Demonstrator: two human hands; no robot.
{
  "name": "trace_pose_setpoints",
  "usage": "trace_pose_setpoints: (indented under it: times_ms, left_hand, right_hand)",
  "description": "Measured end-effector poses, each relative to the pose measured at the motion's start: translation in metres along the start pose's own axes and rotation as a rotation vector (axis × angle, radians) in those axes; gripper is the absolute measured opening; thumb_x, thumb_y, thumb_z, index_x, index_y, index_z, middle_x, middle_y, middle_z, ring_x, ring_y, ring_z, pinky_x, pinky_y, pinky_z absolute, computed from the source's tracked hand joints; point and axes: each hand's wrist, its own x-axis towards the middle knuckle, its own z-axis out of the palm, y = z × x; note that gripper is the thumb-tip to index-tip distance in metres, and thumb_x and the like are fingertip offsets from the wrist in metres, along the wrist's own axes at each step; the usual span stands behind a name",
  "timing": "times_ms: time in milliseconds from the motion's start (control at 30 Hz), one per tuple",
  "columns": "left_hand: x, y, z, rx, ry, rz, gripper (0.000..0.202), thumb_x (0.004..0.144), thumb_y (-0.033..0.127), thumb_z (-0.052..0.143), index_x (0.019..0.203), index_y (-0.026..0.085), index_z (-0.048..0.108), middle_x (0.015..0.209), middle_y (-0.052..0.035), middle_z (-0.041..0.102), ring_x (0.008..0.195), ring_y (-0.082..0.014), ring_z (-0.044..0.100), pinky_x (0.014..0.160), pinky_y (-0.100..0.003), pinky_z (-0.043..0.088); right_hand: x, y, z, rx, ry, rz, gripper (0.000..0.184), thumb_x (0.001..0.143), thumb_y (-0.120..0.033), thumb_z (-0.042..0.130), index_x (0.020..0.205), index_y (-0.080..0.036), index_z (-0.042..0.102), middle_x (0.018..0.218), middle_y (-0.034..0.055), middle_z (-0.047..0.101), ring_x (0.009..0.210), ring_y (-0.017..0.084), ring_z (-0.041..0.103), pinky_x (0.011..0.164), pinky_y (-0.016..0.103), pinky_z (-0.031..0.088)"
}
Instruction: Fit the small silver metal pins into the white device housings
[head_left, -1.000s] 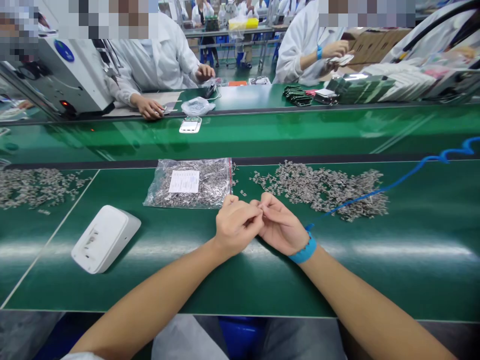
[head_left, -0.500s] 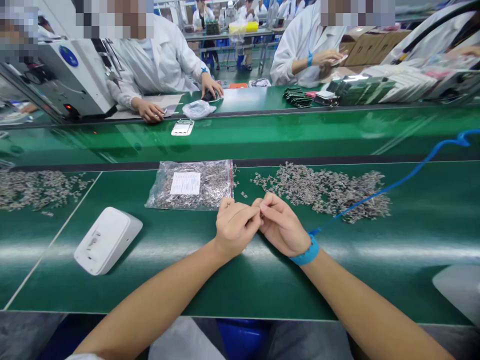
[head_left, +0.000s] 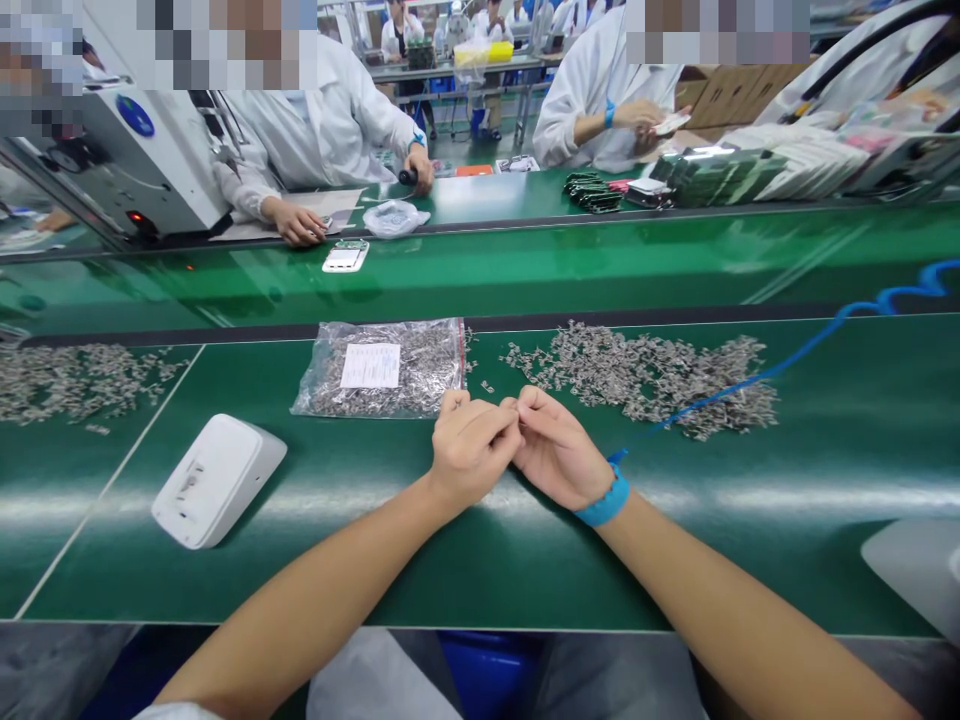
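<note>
My left hand (head_left: pixel 472 445) and my right hand (head_left: pixel 559 447) meet fingertip to fingertip above the green bench. Both are closed in a pinch; whatever sits between the fingers is hidden or too small to make out. Just behind my left hand lies a clear plastic bag (head_left: pixel 427 365) of small metal parts with a white label (head_left: pixel 370 366). A loose pile of small metal parts (head_left: pixel 637 370) spreads behind my right hand, which wears a blue wrist strap (head_left: pixel 606 500). Its coiled blue cord (head_left: pixel 814 345) crosses the pile.
On the left stands a white box-shaped device (head_left: pixel 217 480), with more metal parts (head_left: pixel 97 380) behind it. A white rounded object (head_left: pixel 915 565) sits at the right edge. Across the green belt (head_left: pixel 525 270), which carries a white device (head_left: pixel 346 256), co-workers in white coats handle parts.
My hands stay pinched together with barely any movement. The white device on the belt has shifted left. A co-worker's hand opposite has lifted a dark-handled tool.
</note>
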Motion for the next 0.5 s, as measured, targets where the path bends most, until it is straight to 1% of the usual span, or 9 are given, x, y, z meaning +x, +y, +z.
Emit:
trace_pose_setpoints:
  times_ms: [167,267,367,500]
  left_hand:
    - [0.0010,0.0010,0.0003,-0.016,0.019,0.011,0.019,0.083,0.003,0.061,0.071,0.016,0.058,0.059,0.0064,0.056,0.053,-0.0061,0.047,0.064,-0.028,0.035]
    - [0.0016,0.0024,0.0000,-0.024,0.035,0.018,0.017,0.083,0.003,0.061,0.073,0.017,0.059,0.058,0.0067,0.054,0.052,-0.0060,0.043,0.064,-0.028,0.035]
    - [0.0024,0.0042,-0.0004,-0.050,0.057,0.040,0.017,0.082,0.002,0.062,0.075,0.017,0.059,0.058,0.0068,0.053,0.051,-0.0062,0.043,0.063,-0.028,0.035]
    - [0.0032,0.0059,0.0003,-0.054,0.095,0.099,0.018,0.082,0.001,0.062,0.078,0.018,0.059,0.059,0.0068,0.055,0.052,-0.0062,0.046,0.061,-0.027,0.034]
  right_hand:
    - [0.0007,0.0020,-0.0011,0.060,-0.042,0.013,0.021,0.085,-0.021,0.073,0.077,-0.019,0.053,0.080,-0.0023,0.055,0.068,0.009,0.049,0.071,0.022,0.047]
    - [-0.0004,0.0028,-0.0004,0.075,-0.062,0.024,0.020,0.085,-0.022,0.072,0.078,-0.019,0.054,0.082,-0.0014,0.057,0.072,0.010,0.052,0.070,0.021,0.047]
    - [-0.0022,0.0027,0.0014,0.101,-0.096,0.041,0.021,0.084,-0.023,0.074,0.079,-0.020,0.053,0.083,-0.0013,0.057,0.075,0.011,0.053,0.071,0.022,0.047]
    - [-0.0038,0.0015,0.0035,0.122,-0.137,0.051,0.023,0.083,-0.025,0.075,0.080,-0.020,0.053,0.083,-0.0019,0.056,0.068,0.009,0.049,0.072,0.022,0.047]
